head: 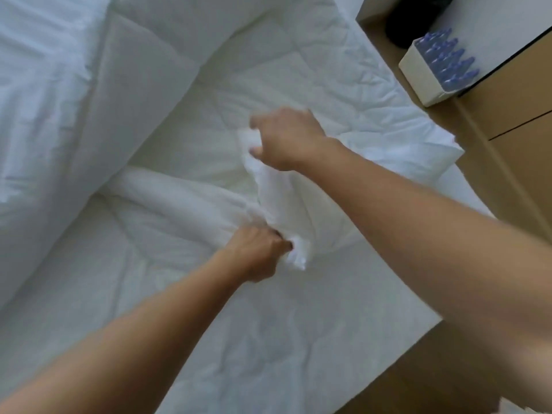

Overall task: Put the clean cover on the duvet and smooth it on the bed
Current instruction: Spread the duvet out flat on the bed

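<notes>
Right hand: the right hand (286, 138) was closed round the upper end of a bunched length of thin white cloth; its fingertips were blurred.
Left hand: the left hand (263, 252) gripped the lower end of the same cloth, knuckles up, low against the bedding.
Cover: the cover (280, 198) — judged to be this thin cloth — ran gathered between the two hands, above the middle of the bed. More of it seemed to lie crumpled toward the right edge.
Duvet: the duvet (209, 309) lay quilted and bare across the bed beneath both arms, with a rolled ridge running leftward from the left hand.
Step in hand: probably sorting the cover to find an edge or corner, with nothing yet over the duvet.
Doing it well: work along the hem hand over hand until a true corner showed, then shake the cloth open. Keep the grip on the thin layer only — pinching the quilting beneath would have dragged the duvet askew.
Risk: white on white, so the seam was easier found by touch than by eye.
Nearby: a box of blue-capped bottles (439, 73) stood beside the bed, well apart from the hands.
</notes>
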A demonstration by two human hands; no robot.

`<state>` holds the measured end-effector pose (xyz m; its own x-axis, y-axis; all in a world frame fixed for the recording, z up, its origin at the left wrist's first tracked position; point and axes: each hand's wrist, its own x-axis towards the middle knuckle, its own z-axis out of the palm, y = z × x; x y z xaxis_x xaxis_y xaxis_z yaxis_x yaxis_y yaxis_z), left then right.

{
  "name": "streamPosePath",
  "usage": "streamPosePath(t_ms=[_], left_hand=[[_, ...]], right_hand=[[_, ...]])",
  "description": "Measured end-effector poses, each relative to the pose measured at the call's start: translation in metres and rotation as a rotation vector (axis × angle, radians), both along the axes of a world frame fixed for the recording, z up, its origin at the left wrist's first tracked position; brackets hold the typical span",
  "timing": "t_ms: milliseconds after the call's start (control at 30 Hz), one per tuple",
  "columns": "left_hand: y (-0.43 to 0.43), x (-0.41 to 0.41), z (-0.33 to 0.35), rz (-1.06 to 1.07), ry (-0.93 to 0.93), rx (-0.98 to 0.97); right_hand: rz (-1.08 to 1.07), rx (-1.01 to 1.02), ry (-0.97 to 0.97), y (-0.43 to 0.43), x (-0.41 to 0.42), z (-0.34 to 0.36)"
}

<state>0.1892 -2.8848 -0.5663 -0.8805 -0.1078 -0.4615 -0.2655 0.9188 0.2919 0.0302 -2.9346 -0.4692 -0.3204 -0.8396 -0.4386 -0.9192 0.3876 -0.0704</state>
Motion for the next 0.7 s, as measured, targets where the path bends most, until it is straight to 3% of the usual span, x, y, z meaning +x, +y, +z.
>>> streamPosePath(t_ms=[33,100,200,300,400,533,633,700], left_hand=[[0.014,0.016,0.001,-0.052,-0.037,0.013],[0.045,0.052,0.001,-0.113,-0.092,0.039],[0.083,0.091,-0.003,-0.09,-0.15,0.037],[0.09,0.112,-0.011,-0.021,-0.027,-0.047],[0.061,0.119,-0.013,0.11,0.13,-0.297],[-0.004,0.123,-0.004,0.258,-0.073,-0.472],[-0.006,0.124,0.002,0.217,-0.074,-0.448],[0.01,0.127,0.002,0.198,-0.098,-0.391]], right_hand=[[-0.013,0.302,0.062,0.005,-0.01,-0.019],[-0.031,0.667,-0.009,0.044,-0.02,-0.045],[-0.096,0.647,-0.176,0.134,-0.008,-0.069],[-0.207,0.327,-0.049,0.219,0.011,-0.093],[-0.047,0.293,0.025,0.326,0.031,-0.103],[-0.091,0.582,0.095,0.415,0.036,-0.11],[-0.068,0.913,-0.034,0.384,0.032,-0.098],[-0.066,1.044,-0.017,0.346,0.021,-0.087]])
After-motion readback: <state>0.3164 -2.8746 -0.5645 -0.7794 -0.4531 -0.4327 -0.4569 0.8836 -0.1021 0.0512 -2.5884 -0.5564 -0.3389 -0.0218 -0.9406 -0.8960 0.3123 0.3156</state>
